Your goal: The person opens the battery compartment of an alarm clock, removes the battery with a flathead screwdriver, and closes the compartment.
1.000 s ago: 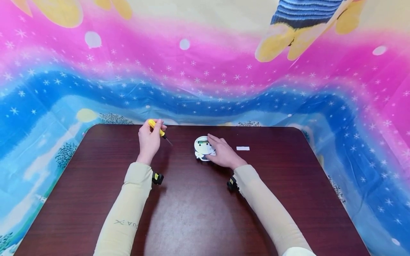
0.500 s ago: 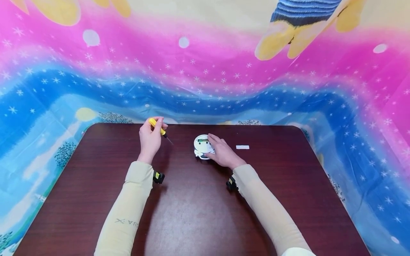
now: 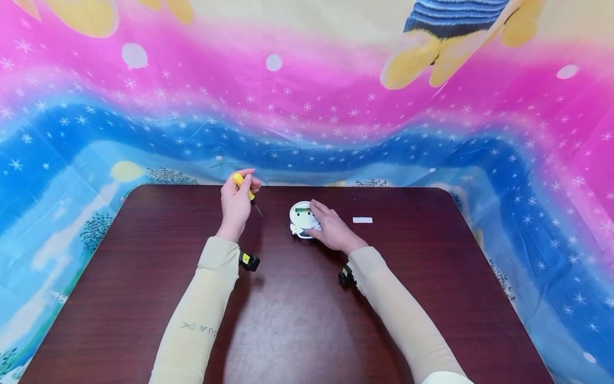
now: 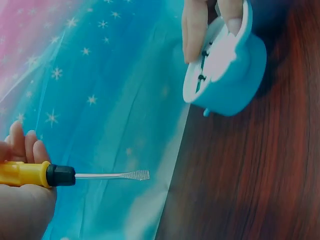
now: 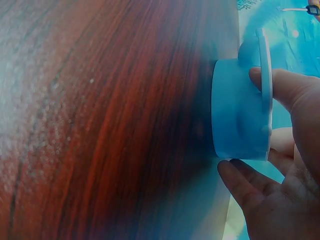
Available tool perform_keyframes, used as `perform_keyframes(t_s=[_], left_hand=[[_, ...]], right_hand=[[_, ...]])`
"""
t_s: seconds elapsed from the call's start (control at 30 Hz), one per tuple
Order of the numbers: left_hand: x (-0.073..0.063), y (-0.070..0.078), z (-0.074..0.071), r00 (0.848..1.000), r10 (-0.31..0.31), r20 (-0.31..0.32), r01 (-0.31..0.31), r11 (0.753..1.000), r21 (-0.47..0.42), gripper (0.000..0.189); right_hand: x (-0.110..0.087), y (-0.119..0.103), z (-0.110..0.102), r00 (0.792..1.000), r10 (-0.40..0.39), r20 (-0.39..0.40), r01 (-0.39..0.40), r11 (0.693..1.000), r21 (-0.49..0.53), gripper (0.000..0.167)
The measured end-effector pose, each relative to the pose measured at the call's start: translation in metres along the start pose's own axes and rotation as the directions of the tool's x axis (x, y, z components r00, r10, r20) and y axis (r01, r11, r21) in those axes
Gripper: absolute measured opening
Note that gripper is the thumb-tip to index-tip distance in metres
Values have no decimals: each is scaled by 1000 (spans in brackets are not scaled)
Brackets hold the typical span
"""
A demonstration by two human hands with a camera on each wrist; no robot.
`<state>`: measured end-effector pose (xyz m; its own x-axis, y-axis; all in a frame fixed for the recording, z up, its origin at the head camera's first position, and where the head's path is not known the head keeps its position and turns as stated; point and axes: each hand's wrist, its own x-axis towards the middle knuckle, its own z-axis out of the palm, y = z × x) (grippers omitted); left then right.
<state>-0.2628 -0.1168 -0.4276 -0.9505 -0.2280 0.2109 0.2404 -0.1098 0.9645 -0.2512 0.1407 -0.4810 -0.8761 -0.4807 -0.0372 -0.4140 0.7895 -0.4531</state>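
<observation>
My left hand holds a flat-tipped screwdriver by its yellow and black handle, raised above the far side of the table. Its metal shaft points down to the right in the head view, apart from everything else. To its right lies a small round white device, which looks like an alarm clock, with its back facing up. A green strip, perhaps a battery, shows in a slot there, above two dark knobs. Around the clock's right side my right hand curls, with thumb and fingers on its rim and side.
A small white rectangular piece lies on the dark wooden table, right of the right hand. Behind the table's far edge hangs a patterned cloth. Each wrist carries a black camera.
My left hand has moved right and slightly up with the screwdriver, closer to the clock. The right hand still holds the clock in place.
</observation>
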Motion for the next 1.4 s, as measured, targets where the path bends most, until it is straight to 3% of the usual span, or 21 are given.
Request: perform_keyframes(t_s=[0.23, 0.37, 0.57, 0.7, 0.93, 1.2, 1.4], left_hand=[[-2, -3, 11, 999, -28, 20, 29, 999, -22, 26], [-2, -3, 17, 999, -41, -3, 40, 992, -122, 25], [-3, 0, 26, 999, -51, -10, 45, 939, -340, 43], [-3, 1, 29, 997, -72, -10, 61, 901, -429, 47], [-1, 0, 35, 995, -96, -6, 83, 891, -446, 46], [1, -6, 44, 998, -57, -10, 44, 856, -514, 31], [1, -10, 52, 997, -76, 6, 69, 865, -497, 39]], right_hand=[[1, 2, 3, 1000, -10, -2, 10, 1000, 10, 80], [1, 2, 3, 1000, -13, -4, 13, 1000, 10, 79], [0, 2, 3, 1000, -16, -10, 16, 1000, 11, 79], [1, 2, 3, 1000, -16, -16, 16, 1000, 5, 80], [1, 2, 4, 1000, 8, 1, -8, 1000, 11, 80], [1, 2, 4, 1000, 5, -5, -5, 1000, 20, 79], [1, 3, 3, 1000, 13, 0, -13, 1000, 25, 79]])
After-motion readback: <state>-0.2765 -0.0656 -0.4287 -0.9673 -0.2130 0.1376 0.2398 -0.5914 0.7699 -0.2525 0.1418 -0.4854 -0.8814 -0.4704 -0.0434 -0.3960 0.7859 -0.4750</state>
